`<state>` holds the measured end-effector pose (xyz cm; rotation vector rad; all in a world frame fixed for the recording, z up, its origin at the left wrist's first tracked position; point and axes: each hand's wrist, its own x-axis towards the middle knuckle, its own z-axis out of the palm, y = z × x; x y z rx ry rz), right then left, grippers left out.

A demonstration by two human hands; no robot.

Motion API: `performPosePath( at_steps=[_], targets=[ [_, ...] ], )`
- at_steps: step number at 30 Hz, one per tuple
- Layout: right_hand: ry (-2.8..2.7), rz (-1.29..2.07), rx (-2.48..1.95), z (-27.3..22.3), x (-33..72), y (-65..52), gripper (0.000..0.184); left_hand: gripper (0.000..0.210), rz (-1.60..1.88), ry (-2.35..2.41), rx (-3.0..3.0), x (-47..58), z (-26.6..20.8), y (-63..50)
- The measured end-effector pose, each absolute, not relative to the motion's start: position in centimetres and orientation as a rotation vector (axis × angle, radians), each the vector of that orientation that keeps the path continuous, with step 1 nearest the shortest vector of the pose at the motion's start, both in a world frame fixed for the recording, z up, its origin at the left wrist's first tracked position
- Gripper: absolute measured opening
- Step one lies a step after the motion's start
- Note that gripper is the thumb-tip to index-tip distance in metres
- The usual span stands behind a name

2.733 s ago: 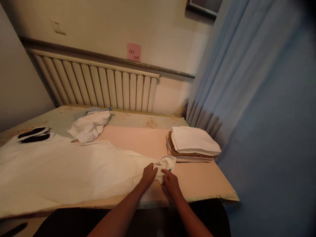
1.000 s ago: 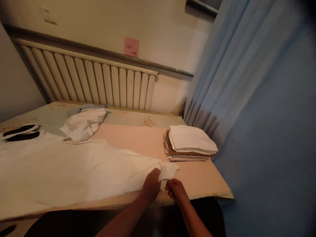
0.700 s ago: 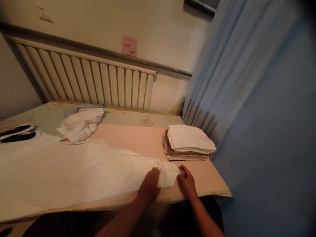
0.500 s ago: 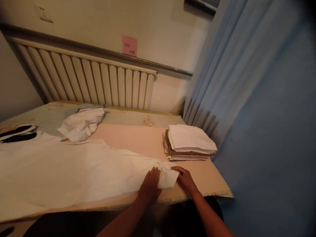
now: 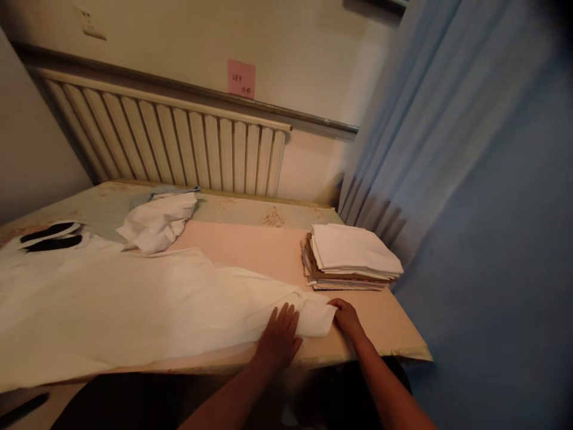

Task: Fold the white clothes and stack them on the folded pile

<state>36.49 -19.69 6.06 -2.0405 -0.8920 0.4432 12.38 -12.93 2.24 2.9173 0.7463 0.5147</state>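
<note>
While the left hand (image 5: pixel 281 334) presses flat (fingers spread), the right hand (image 5: pixel 347 316) pinches the soft white garment (image 5: pixel 134 304).

The table (image 5: pixel 250 251) carries a spread white garment (image 5: pixel 134 304), a crumpled cloth (image 5: pixel 156 222) — and folded linens (image 5: pixel 351 257).

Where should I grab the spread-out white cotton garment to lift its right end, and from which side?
Probably the narrow end of the large white garment, by the folded-over flap at its right tip, coming from the near table edge. That tip lies free on the peach surface between the left hand pressing flat and the right hand at its corner, apart from the stack of folded cloths.
</note>
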Motion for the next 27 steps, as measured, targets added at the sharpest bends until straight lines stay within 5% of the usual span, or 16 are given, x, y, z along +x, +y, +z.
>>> performPosePath(
  at_steps=[7, 14, 22, 27],
  targets=[
    [-1.148, -0.086, -2.014, 7.2, 32.0, -19.9, 0.044, 0.068, 0.473, 0.756, 2.874, 12.4, 2.0, -13.1],
    [-1.756, -0.095, -1.874, 3.3, 24.7, -17.9, 0.043, 0.053, 0.531, 0.805, 2.774, 9.1, 2.8, -12.9],
    [-1.918, -0.293, -1.937, -0.9, 25.0, -18.1, 0.046, 0.041, 0.742, 1.461, 2.576, -2.9, 4.1, -7.7],
    [-1.931, -0.362, -1.925, -1.1, 25.0, -18.0, 0.046, 0.038, 0.418, 2.123, 2.116, -9.3, 7.2, -3.4]
  ],
)
